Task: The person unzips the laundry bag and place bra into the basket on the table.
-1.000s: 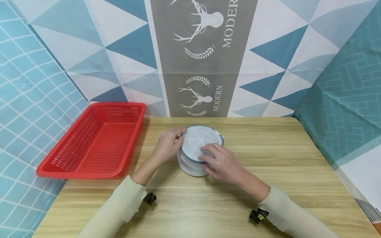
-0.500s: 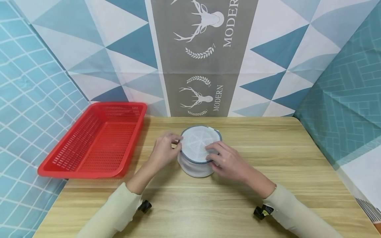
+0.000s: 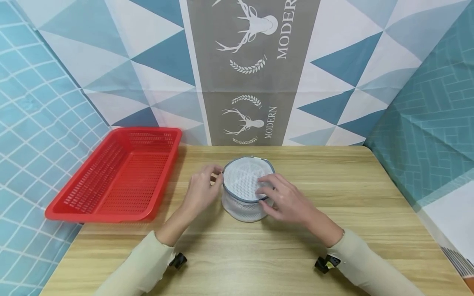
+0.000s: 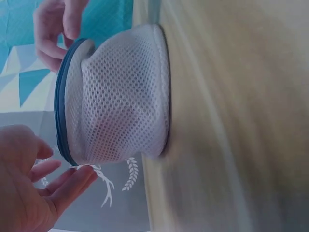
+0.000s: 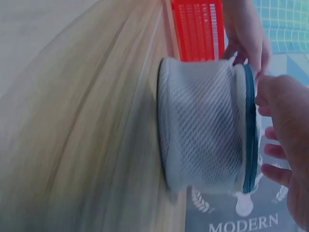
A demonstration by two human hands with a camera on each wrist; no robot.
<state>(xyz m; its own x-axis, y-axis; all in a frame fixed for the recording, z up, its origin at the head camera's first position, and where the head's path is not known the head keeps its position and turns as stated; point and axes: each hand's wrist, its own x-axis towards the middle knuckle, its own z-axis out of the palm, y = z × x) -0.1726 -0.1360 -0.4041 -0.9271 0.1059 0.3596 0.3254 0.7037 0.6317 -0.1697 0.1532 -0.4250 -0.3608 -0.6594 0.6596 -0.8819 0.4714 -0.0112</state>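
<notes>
A white mesh laundry bag [image 3: 246,179], drum-shaped with a blue-grey zipper round its top edge, stands upright on the wooden table. Its mesh side [image 4: 123,94] is slightly creased in the left wrist view. My left hand [image 3: 201,187] is at the left of the top edge, fingers loosely bent and fingertips right at the zipper [image 4: 60,106]. On the right, my right hand [image 3: 285,199] has its fingers bent over the lid and its thumb [image 5: 265,94] close against the zipper edge. Neither hand is wrapped round the bag.
A red plastic basket [image 3: 163,193] with slotted walls stands on the left of the wooden table [image 3: 333,181]. Behind the table hangs a patterned cloth [image 3: 255,82] with deer heads and triangles. Blue tiled cloth [image 3: 40,123] covers the left side.
My left hand has drawn back a little, left and toward me along the rim. The right hand has shifted slightly right. The bag's top has moved slightly left, and its side now stands straighter.
</notes>
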